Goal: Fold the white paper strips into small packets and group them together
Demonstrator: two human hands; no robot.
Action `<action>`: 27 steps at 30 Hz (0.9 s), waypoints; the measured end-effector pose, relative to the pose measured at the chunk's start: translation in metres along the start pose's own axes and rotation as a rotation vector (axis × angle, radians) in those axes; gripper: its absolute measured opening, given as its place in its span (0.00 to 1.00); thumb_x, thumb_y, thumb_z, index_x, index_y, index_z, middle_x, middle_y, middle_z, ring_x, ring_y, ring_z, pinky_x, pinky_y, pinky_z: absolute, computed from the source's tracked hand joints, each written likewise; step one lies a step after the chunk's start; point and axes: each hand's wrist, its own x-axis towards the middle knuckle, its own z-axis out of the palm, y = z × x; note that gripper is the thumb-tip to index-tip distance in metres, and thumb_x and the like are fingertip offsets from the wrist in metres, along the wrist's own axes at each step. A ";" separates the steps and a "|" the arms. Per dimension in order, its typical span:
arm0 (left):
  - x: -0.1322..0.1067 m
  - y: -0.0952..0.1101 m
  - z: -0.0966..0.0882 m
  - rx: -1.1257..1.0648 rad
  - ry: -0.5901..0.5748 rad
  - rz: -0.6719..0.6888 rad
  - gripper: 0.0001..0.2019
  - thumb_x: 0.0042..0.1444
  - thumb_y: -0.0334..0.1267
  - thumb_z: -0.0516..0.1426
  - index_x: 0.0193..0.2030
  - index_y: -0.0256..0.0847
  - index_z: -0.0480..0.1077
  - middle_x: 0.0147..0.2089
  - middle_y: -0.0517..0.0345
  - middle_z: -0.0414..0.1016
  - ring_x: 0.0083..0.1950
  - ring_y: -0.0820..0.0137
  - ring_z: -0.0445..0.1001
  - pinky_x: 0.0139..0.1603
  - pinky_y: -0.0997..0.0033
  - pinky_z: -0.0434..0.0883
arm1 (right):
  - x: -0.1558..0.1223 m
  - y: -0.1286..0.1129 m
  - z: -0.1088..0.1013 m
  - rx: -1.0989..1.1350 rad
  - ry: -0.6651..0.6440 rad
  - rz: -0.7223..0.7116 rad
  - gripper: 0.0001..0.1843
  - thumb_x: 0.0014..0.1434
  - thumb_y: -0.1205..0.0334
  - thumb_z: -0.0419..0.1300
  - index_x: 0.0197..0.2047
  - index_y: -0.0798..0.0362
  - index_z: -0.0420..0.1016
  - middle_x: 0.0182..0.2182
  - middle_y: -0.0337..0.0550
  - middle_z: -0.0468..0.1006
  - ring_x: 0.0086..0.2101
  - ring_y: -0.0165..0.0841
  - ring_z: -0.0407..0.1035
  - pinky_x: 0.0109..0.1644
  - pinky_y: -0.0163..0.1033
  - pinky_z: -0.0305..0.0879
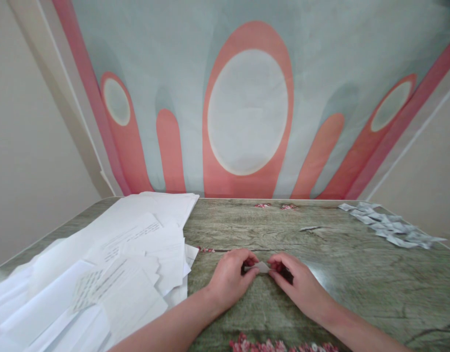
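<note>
A small folded piece of white paper is pinched between my two hands, low over the middle of the table. My left hand grips its left end with thumb and fingers closed. On the other side, my right hand closes thumb and fingers on the right end. The paper rises to a low point in the middle, and its ends are hidden by my fingers.
Loose white paper sheets, some printed, are heaped across the table's left side. Several small folded paper pieces lie at the far right. The wood-patterned table meets a wall hanging with pink shapes.
</note>
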 end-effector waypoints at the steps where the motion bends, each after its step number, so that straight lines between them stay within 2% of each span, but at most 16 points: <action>1: 0.000 0.002 -0.001 0.008 -0.012 0.014 0.05 0.52 0.34 0.57 0.36 0.40 0.71 0.34 0.59 0.73 0.37 0.69 0.69 0.40 0.73 0.64 | -0.001 -0.001 0.000 0.009 -0.003 0.000 0.04 0.58 0.64 0.53 0.38 0.50 0.67 0.32 0.39 0.72 0.34 0.34 0.67 0.39 0.40 0.65; 4: 0.000 0.007 -0.006 0.026 -0.057 0.072 0.03 0.52 0.34 0.57 0.34 0.41 0.71 0.33 0.60 0.73 0.37 0.69 0.69 0.39 0.73 0.63 | -0.002 -0.002 0.000 0.024 -0.009 -0.017 0.05 0.59 0.63 0.53 0.39 0.50 0.67 0.33 0.40 0.73 0.34 0.34 0.67 0.39 0.40 0.65; 7: 0.000 0.009 -0.006 -0.010 -0.042 0.084 0.03 0.53 0.34 0.56 0.31 0.40 0.72 0.32 0.60 0.73 0.36 0.70 0.68 0.39 0.74 0.63 | -0.003 -0.005 0.000 0.044 0.011 -0.028 0.05 0.59 0.63 0.53 0.39 0.50 0.68 0.34 0.41 0.73 0.35 0.34 0.68 0.39 0.40 0.65; 13: 0.000 0.010 0.000 -0.278 0.010 -0.115 0.04 0.51 0.34 0.58 0.30 0.36 0.72 0.27 0.61 0.72 0.29 0.73 0.66 0.31 0.76 0.62 | -0.003 -0.008 -0.001 0.111 0.070 0.027 0.09 0.60 0.59 0.53 0.42 0.50 0.67 0.35 0.41 0.74 0.37 0.34 0.69 0.42 0.40 0.66; 16: 0.001 0.010 0.001 -0.377 0.005 -0.145 0.04 0.50 0.34 0.58 0.30 0.35 0.72 0.27 0.61 0.72 0.29 0.73 0.66 0.30 0.77 0.62 | -0.003 -0.008 -0.002 0.153 0.082 0.070 0.10 0.59 0.58 0.53 0.44 0.51 0.67 0.34 0.41 0.74 0.36 0.34 0.70 0.41 0.39 0.67; 22: 0.002 0.009 0.000 -0.292 0.056 -0.055 0.04 0.47 0.28 0.59 0.31 0.37 0.72 0.30 0.60 0.70 0.33 0.71 0.67 0.34 0.75 0.62 | -0.002 -0.010 -0.002 0.167 0.093 0.100 0.11 0.58 0.56 0.54 0.43 0.51 0.67 0.32 0.40 0.74 0.34 0.34 0.70 0.39 0.38 0.67; 27: 0.002 0.008 0.002 -0.341 0.145 0.025 0.05 0.45 0.25 0.59 0.28 0.38 0.71 0.32 0.59 0.67 0.37 0.71 0.67 0.35 0.75 0.62 | -0.004 -0.007 0.001 0.163 0.117 0.067 0.11 0.58 0.55 0.55 0.43 0.50 0.67 0.32 0.40 0.73 0.34 0.34 0.70 0.39 0.38 0.67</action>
